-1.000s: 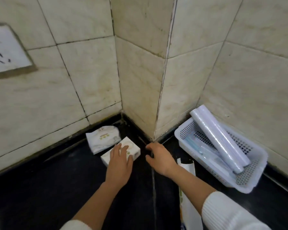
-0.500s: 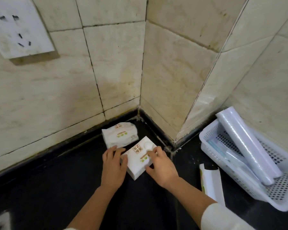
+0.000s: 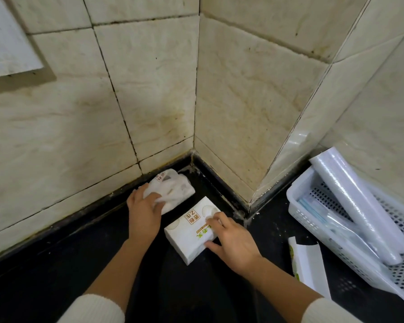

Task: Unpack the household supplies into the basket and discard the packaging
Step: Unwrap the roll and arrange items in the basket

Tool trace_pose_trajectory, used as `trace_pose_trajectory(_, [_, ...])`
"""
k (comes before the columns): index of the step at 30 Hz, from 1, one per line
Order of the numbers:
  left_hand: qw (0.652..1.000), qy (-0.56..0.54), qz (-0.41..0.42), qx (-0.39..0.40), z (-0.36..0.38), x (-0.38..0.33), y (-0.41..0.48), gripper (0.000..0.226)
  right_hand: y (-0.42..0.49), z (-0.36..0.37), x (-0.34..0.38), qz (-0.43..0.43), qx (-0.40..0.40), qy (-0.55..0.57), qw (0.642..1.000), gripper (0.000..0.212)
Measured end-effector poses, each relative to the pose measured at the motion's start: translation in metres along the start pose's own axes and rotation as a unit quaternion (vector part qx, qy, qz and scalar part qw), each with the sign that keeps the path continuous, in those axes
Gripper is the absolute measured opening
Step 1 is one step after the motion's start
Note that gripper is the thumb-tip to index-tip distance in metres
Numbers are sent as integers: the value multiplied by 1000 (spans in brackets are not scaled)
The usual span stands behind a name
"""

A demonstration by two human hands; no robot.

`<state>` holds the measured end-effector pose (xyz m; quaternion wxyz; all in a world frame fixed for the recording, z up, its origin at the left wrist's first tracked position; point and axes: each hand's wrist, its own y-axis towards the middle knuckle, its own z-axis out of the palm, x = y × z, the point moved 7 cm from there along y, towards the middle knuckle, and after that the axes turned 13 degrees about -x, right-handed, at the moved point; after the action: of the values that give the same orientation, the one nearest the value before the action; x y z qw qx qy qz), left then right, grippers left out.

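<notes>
White pack [image 3: 191, 228] under my right hand [image 3: 231, 241], gripped; left hand [image 3: 144, 208] clutching wrapper [image 3: 170, 188]; basket [image 3: 313, 234] right, rolls [image 3: 362, 206] inside.

You have a white rectangular tissue pack [image 3: 191, 228] with green and brown print lying flat on the black counter. A crumpled white plastic wrapper [image 3: 172, 188] lies by the wall. The white perforated plastic basket [image 3: 313, 231] at right holds a clear film roll [image 3: 359, 203].

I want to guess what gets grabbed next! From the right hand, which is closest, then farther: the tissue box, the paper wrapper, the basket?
1. Tissue box: under the right hand.
2. Paper wrapper: on the floor, just right.
3. Basket: farthest right, by the wall.
</notes>
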<state>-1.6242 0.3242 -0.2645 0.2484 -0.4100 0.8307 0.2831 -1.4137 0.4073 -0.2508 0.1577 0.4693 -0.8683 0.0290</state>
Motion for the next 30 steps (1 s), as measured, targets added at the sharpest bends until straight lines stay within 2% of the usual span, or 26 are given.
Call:
trace_pose_trajectory(3, [993, -98, -24, -60, -17, -21, 11, 21, 13, 3, 2, 8, -10, 10, 1000, 54])
trace_pose_trajectory(8, [983, -158, -6, -92, -27, -50, 20, 18, 52, 2, 7, 32, -19, 18, 999, 49])
trace_pose_trajectory(15, [986, -152, 16, -65, -5, -52, 24, 8, 108, 6, 9, 80, -32, 9, 996, 42])
trace_pose_trajectory(18, [989, -132, 43, -54, 6, -52, 30, 9, 117, 8, 0, 149, -52, 66, 985, 38])
trace_pose_trajectory(21, [990, -111, 75, -48, 12, -54, 33, 11, 119, 12, -5, 190, -68, 95, 975, 24])
trace_pose_trajectory(24, [990, -86, 104, -44, 15, -56, 33, 14, 117, 15, -10, 225, -86, 159, 958, 23])
trace_pose_trajectory(30, [990, -70, 109, -47, 6, -67, 20, 36, 101, 4, -21, 189, -100, 216, 953, 30])
